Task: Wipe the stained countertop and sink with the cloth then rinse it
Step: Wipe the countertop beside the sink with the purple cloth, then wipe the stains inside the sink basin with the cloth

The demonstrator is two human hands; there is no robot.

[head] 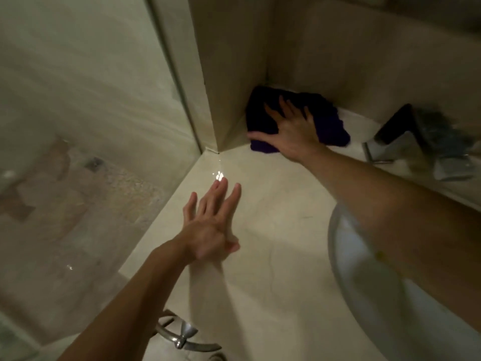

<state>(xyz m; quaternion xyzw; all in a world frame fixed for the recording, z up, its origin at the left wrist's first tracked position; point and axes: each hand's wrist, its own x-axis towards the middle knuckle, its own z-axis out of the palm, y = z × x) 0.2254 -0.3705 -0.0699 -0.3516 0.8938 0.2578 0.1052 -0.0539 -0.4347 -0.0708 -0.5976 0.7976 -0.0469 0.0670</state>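
A dark purple cloth (330, 123) lies in the back corner of the pale countertop (273, 204), against the wall. My right hand (291, 131) presses flat on the cloth, fingers spread over it. My left hand (208, 225) rests flat on the countertop near its left edge, fingers apart, holding nothing. The white sink basin (364, 287) shows at the lower right, partly hidden by my right forearm. A small yellowish spot (380, 254) sits on the basin's rim area.
A chrome faucet (385, 142) stands behind the sink at the right, blurred, with some items beside it. A glass shower panel (91, 152) borders the counter's left edge. A metal towel ring (182, 334) hangs below the counter front.
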